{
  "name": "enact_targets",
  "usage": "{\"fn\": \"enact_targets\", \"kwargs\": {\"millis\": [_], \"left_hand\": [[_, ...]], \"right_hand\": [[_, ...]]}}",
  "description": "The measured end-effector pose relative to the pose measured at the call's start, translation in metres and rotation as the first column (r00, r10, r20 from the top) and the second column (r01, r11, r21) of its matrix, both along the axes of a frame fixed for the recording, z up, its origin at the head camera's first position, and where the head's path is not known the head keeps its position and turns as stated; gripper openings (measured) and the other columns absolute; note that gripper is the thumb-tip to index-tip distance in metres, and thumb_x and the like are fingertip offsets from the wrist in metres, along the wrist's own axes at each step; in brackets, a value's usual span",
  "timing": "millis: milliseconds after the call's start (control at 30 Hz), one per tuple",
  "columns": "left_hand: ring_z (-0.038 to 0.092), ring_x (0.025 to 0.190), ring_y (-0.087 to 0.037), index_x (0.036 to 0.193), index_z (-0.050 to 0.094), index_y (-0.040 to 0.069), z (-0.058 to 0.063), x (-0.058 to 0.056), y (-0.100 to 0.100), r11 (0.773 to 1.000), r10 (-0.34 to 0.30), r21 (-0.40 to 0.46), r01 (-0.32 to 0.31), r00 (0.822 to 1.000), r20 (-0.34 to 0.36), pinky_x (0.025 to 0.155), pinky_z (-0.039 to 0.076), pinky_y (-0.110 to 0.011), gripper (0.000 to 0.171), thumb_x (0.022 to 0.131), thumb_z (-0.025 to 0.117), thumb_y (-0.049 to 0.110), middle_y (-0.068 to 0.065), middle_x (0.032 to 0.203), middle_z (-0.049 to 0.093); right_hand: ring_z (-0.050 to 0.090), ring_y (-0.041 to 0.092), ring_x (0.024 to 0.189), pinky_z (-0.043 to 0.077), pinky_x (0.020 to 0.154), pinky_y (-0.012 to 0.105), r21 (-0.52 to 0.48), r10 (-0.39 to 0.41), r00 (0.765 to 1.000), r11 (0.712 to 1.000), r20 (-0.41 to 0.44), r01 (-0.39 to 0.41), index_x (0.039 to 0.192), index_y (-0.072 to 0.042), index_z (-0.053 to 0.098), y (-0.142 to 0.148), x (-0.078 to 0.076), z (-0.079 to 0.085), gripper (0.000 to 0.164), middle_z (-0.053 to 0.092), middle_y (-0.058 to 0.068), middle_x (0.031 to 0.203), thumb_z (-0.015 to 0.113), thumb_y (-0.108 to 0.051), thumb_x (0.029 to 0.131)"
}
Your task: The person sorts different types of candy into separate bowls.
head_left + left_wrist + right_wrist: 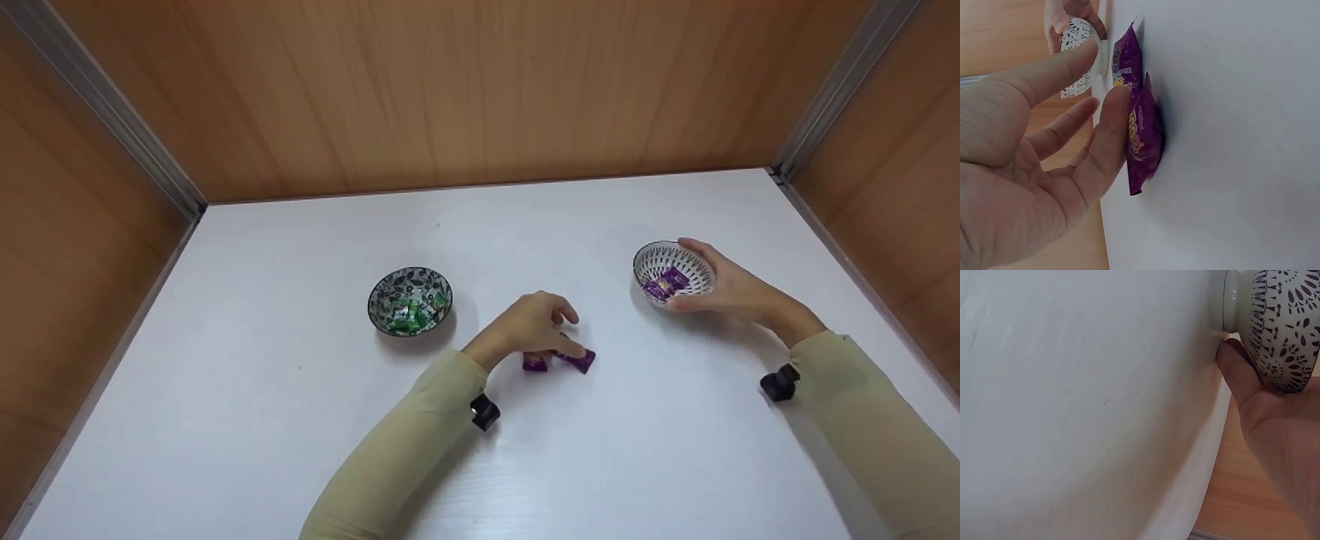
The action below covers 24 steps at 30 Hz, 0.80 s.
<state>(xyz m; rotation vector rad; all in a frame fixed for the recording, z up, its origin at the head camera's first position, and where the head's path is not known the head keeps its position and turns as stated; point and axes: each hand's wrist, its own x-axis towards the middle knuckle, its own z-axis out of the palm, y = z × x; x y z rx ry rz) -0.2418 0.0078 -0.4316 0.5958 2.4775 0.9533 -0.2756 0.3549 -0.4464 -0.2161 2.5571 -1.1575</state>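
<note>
Over the middle of the table, my left hand (536, 326) reaches down at two purple wrapped candies, one on the left (535, 362) and one on the right (582, 361). In the left wrist view a fingertip (1116, 104) is at the purple wrappers (1145, 135), and the hand's other digits are spread apart. Farther right, my right hand (739, 292) holds a white bowl with a dark pattern (701, 277) by its side, thumb and fingers spread around it. Purple candies (667, 282) lie inside that bowl. The bowl's foot is at the tabletop in the right wrist view.
A dark floral bowl (386, 289) holding green wrapped candies (409, 317) stands left of my left hand. The white table (247, 360) is bounded by a wood-grain back panel (480, 90) and side panels, with metal corner posts.
</note>
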Motion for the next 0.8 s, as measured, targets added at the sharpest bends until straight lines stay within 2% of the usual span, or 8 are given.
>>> {"fn": "enact_targets", "kwargs": {"millis": [100, 333, 567, 800], "left_hand": [[0.056, 0.1, -0.016, 0.117, 0.073, 0.012, -0.0038, 0.0005, 0.0005, 1.0, -0.011, -0.026, 0.01, 0.999, -0.033, 0.089, 0.049, -0.03, 0.05, 0.077, 0.091, 0.035, -0.002, 0.111, 0.063], [0.059, 0.086, -0.011, 0.111, 0.074, 0.013, -0.0085, 0.0013, 0.0035, 0.991, -0.074, -0.114, 0.065, 0.994, -0.075, 0.079, 0.049, -0.028, 0.047, 0.075, 0.092, 0.038, 0.005, 0.093, 0.067], [0.061, 0.091, -0.013, 0.111, 0.074, 0.014, -0.0103, 0.0024, 0.0042, 0.991, -0.08, -0.116, 0.07, 0.993, -0.084, 0.084, 0.049, -0.03, 0.04, 0.078, 0.09, 0.031, 0.002, 0.101, 0.07], [0.061, 0.091, -0.013, 0.105, 0.075, 0.018, -0.0108, 0.004, 0.0057, 0.984, -0.089, -0.165, 0.071, 0.991, -0.104, 0.08, 0.05, -0.03, 0.033, 0.079, 0.089, 0.032, 0.006, 0.099, 0.07]], "right_hand": [[0.024, 0.045, 0.144, 0.016, 0.112, 0.074, -0.003, 0.0, 1.0, 1.0, -0.001, 0.0, 0.164, -0.026, 0.007, 0.0009, 0.0, -0.0001, 0.115, 0.022, 0.023, 0.161, 0.086, -0.04, 0.081], [0.025, 0.045, 0.143, 0.017, 0.112, 0.073, -0.005, -0.001, 1.0, 1.0, 0.003, 0.001, 0.164, -0.027, 0.006, 0.0011, -0.0013, -0.0016, 0.116, 0.02, 0.024, 0.162, 0.086, -0.04, 0.081], [0.026, 0.045, 0.143, 0.017, 0.112, 0.073, 0.0, 0.002, 1.0, 1.0, -0.008, -0.002, 0.164, -0.027, 0.008, -0.0001, 0.0021, 0.0009, 0.115, 0.022, 0.022, 0.161, 0.086, -0.042, 0.081], [0.028, 0.042, 0.143, 0.017, 0.113, 0.071, -0.021, -0.002, 1.0, 1.0, -0.018, 0.001, 0.163, -0.027, 0.01, 0.0004, 0.0025, -0.0007, 0.112, 0.027, 0.021, 0.159, 0.086, -0.041, 0.082]]}}
